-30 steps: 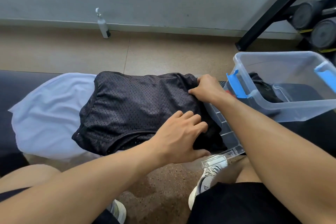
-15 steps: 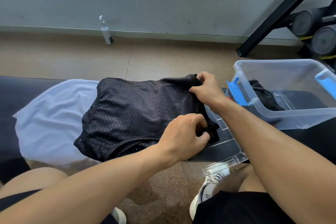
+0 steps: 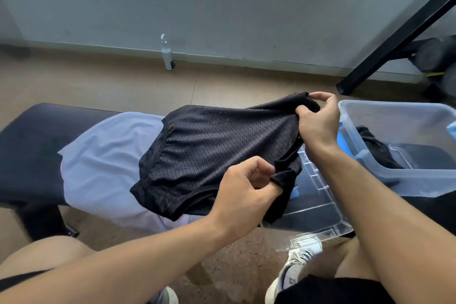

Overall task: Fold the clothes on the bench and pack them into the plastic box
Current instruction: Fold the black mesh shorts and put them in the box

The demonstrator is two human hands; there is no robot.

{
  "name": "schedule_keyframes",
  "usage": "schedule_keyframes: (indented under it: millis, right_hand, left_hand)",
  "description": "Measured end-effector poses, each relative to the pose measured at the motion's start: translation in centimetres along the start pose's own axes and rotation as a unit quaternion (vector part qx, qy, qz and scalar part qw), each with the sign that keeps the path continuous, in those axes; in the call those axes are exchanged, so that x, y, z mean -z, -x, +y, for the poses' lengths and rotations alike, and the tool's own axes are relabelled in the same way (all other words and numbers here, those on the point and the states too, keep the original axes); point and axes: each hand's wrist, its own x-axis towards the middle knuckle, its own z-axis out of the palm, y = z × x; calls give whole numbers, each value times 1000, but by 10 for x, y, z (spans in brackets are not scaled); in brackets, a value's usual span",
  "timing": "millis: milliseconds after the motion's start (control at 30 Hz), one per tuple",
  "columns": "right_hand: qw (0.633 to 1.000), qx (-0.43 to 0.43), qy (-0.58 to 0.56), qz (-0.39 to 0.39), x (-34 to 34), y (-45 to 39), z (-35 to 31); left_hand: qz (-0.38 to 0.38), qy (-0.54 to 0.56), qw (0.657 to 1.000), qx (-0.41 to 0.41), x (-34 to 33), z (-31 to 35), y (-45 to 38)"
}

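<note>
While both hands (image 3: pixel 283 153) pinch mesh shorts (image 3: pixel 209 153), plastic box (image 3: pixel 394 177) holds prob. dark garment (image 3: pixel 375 145).

2 hands: left hand (image 3: pixel 243 189) & right hand (image 3: pixel 318 118). 3 garments: 1 black mesh shorts (image 3: pixel 212 153), 1 white garment (image 3: pixel 103 163) under them, 1 dark garment (image 3: pixel 376 148) in the box. 1 clear plastic box (image 3: pixel 394 177), 1 clear lid (image 3: pixel 318 207) beside it. 1 bench (image 3: pixel 29 145). 1 spray bottle (image 3: pixel 167 55) by the wall. 2 shoes visible: white shoe (image 3: pixel 293 269) & part of another shoe (image 3: pixel 165 296). Approx 2 dumbbells (image 3: pixel 436 57) far right, blurry.
</note>
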Motion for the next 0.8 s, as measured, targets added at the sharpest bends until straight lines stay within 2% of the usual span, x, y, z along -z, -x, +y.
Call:
schedule_keyframes:
  millis: [200, 400, 567, 667, 800]
  right_hand:
    - [998, 29, -4, 48, 16, -2, -18]
    - [997, 50, 62, 3, -22, 7, -27]
    - [989, 87, 87, -80, -87, 22, -40]
    - [976, 93, 129, -152, -130, 40, -39]
    - [950, 83, 210, -215, -176, 64, -29]
  left_hand:
    - [-29, 60, 998, 6, -7, 16, 8]
    - [32, 48, 997, 43, 34, 8, 13]
    - [84, -87, 990, 78, 99, 5, 13]
    - [77, -194, 970, 127, 141, 5, 11]
    - [50, -272, 939, 206, 185, 3, 13]
